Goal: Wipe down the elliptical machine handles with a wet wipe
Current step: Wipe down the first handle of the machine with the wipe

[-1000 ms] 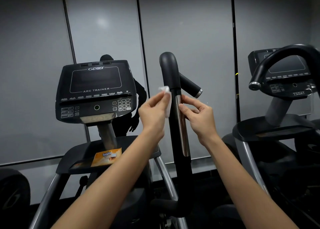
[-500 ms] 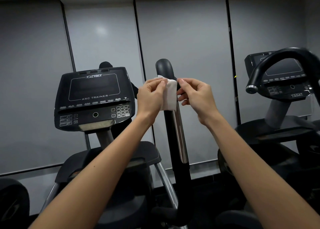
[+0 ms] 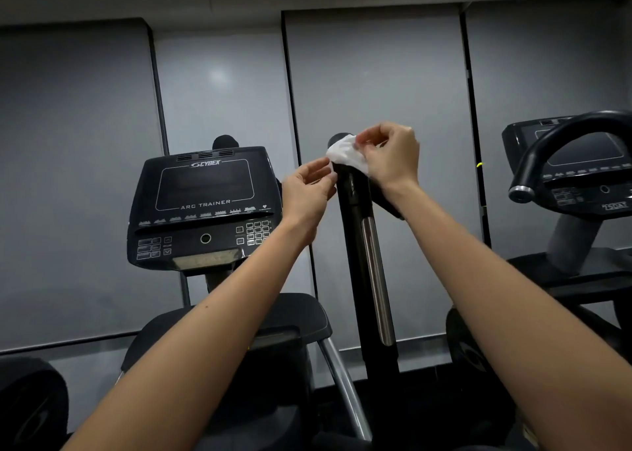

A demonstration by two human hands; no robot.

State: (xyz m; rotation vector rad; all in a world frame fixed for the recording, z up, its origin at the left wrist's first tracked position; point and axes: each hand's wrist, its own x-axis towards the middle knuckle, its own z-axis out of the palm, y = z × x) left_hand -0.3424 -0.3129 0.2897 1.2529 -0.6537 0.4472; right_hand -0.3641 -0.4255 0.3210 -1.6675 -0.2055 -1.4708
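A black upright handle with a silver sensor strip rises in the middle of the view. A white wet wipe is draped over its rounded top. My right hand pinches the wipe at the top of the handle, fingers curled over it. My left hand is just left of the handle, fingertips pinching the wipe's lower left edge. The handle's top is mostly hidden under the wipe and my right hand.
The machine's black console, marked ARC TRAINER, stands to the left of the handle. A second machine with a curved black handle and its own console is at the right. Grey blinds cover the wall behind.
The wipe has moved up from the handle's side and now lies over its top. My right hand rose onto the top; my left hand dropped lower and to the left. The camera tilted up.
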